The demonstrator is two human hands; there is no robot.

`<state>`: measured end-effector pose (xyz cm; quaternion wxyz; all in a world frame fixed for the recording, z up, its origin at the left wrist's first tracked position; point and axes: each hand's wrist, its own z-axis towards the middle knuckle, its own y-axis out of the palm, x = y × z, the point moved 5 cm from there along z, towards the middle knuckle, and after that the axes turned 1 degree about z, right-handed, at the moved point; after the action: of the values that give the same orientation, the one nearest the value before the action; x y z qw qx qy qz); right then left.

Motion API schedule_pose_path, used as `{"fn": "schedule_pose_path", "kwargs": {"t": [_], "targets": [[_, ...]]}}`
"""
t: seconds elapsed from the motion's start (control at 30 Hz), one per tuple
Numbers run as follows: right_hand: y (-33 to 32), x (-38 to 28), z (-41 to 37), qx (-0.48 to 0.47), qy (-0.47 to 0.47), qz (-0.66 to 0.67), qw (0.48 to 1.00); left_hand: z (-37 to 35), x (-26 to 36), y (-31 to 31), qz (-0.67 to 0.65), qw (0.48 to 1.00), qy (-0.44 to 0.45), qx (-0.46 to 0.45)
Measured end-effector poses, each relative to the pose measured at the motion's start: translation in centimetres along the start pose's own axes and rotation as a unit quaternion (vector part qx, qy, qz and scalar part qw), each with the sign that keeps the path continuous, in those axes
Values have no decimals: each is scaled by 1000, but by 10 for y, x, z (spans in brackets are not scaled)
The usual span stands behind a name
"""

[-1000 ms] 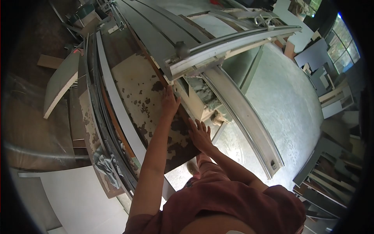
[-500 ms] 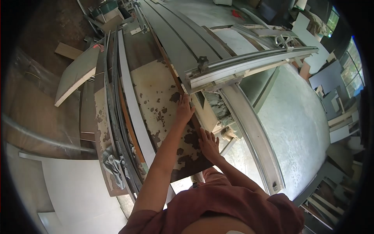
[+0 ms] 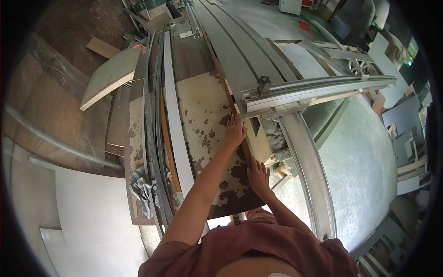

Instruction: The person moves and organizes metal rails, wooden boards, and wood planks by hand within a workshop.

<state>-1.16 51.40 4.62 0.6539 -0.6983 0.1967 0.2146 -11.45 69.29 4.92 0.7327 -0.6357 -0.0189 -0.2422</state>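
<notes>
My left hand point(image 3: 236, 131) lies on the near part of a thin reddish-brown wooden strip point(image 3: 246, 148), with its fingers stretched forward. Closer to my body, my right hand point(image 3: 259, 179) rests along the same strip, fingers extended and a little apart. The strip runs along the side of a worn cream tabletop point(image 3: 198, 108) with peeled dark patches. Just ahead of my left fingers is the end of a silver fence rail point(image 3: 318, 91), set across a grey slotted machine table point(image 3: 244, 51). A black knob point(image 3: 264, 83) sits on the rail's near end.
A white strip point(image 3: 174, 106) and several long dark strips lie left on the tabletop, beside a crumpled grey cloth point(image 3: 144, 190). Right of my hands a metal track point(image 3: 310, 171) runs toward me. Large white panels point(image 3: 92, 207) stand at lower left. Board offcuts point(image 3: 408, 124) crowd the right.
The camera view has turned, so the scene sits farther right and slightly lower. Both hands stay on the wooden strip, with little movement along it.
</notes>
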Motion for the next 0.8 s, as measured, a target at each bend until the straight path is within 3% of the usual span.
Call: {"fn": "schedule_pose_path", "kwargs": {"t": [0.8], "targets": [[-3,0,13,-15,0,37,999,11,-3,-5,2,1000,10,-6]]}}
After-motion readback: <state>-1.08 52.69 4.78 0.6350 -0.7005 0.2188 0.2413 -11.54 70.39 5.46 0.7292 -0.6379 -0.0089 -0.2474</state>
